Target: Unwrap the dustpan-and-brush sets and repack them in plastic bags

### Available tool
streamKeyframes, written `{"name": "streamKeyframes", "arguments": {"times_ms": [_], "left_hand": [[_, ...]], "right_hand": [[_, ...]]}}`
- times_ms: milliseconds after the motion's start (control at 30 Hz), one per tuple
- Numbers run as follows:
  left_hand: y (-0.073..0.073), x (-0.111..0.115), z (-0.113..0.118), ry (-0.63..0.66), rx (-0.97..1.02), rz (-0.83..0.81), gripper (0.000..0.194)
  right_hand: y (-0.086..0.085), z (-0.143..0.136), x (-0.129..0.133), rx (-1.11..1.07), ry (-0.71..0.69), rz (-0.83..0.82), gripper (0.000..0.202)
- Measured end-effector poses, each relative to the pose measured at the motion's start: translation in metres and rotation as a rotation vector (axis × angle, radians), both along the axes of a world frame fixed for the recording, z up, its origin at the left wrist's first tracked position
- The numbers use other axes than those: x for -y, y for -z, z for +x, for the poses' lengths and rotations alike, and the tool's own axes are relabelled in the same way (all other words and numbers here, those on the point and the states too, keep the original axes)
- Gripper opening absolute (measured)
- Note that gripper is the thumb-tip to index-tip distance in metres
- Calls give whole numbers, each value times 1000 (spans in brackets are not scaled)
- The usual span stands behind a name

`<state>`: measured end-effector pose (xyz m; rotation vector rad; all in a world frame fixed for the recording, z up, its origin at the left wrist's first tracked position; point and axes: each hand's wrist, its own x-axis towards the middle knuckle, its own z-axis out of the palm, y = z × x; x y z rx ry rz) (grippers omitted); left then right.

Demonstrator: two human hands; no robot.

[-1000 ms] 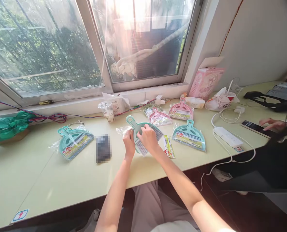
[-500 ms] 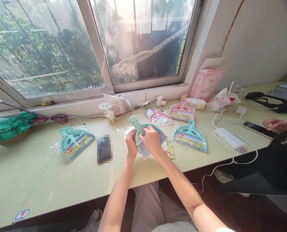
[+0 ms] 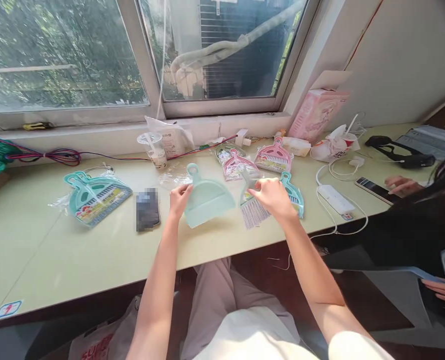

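My left hand (image 3: 180, 201) pinches the left side of a pale green dustpan (image 3: 209, 200), whose ringed handle points toward the window. To its right, my right hand (image 3: 274, 197) grips a small hand brush (image 3: 254, 212) with its striped bristles hanging down. Dustpan and brush are apart from each other. Behind my right hand lies a wrapped green dustpan set (image 3: 294, 194), partly covered by the hand. Crumpled clear plastic wrapping (image 3: 173, 176) rests on the table behind my left hand.
A wrapped green set (image 3: 97, 197) and a blurred dark phone (image 3: 147, 210) lie left. Behind are a drink cup (image 3: 154, 150) and wrapped pink sets (image 3: 274, 156). At right, a white power strip (image 3: 335, 199) with cables lies near another person's hand (image 3: 400, 185) on a phone.
The brush has come away from the dustpan. My right hand has moved right with the brush, while my left hand keeps the dustpan. The camera view has shifted.
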<state>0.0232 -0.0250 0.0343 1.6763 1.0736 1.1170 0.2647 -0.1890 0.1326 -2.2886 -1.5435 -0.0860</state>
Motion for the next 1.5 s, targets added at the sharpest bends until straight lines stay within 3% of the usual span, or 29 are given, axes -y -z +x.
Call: {"name": "streamKeyframes", "arguments": {"times_ms": [67, 167, 300, 433, 533, 600, 700, 800, 867, 1033, 1133, 1233, 1333, 1400, 1500], "left_hand": [[5, 2, 7, 161, -65, -54, 41], [13, 4, 10, 236, -159, -53, 41], [19, 1, 9, 190, -209, -49, 38], [23, -3, 9, 169, -318, -42, 27], [26, -4, 10, 192, -309, -33, 21], [28, -4, 10, 183, -253, -48, 21], [28, -4, 9, 131, -152, -114, 20], [23, -3, 7, 120, -45, -211, 16], [18, 0, 6, 178, 41, -275, 18], [10, 8, 4, 319, 132, -303, 44], [10, 9, 4, 334, 109, -244, 50], [10, 9, 4, 329, 126, -207, 51], [9, 10, 5, 351, 147, -217, 50], [9, 11, 6, 344, 150, -218, 47], [10, 10, 7, 317, 131, -190, 46]], "right_hand": [[28, -3, -9, 4, 39, -168, 24], [57, -4, -16, -18, 66, -260, 26], [72, 13, -19, -103, 39, -214, 25], [80, 35, -25, -3, 2, -179, 21], [82, 42, -28, 39, -40, -222, 16], [75, 42, -25, 33, -60, -109, 12], [52, 38, -19, -56, -92, 61, 12], [27, 26, -23, -200, -231, 28, 15], [21, 10, -37, -257, -316, 1, 17], [49, -45, -82, -301, -282, 29, 16], [67, -66, -94, -204, -220, 193, 22], [73, -67, -105, -231, -249, 308, 35], [75, -56, -119, -546, -450, 109, 34], [78, -51, -127, -711, -513, 4, 28], [84, -53, -132, -763, -377, 43, 25]]}}
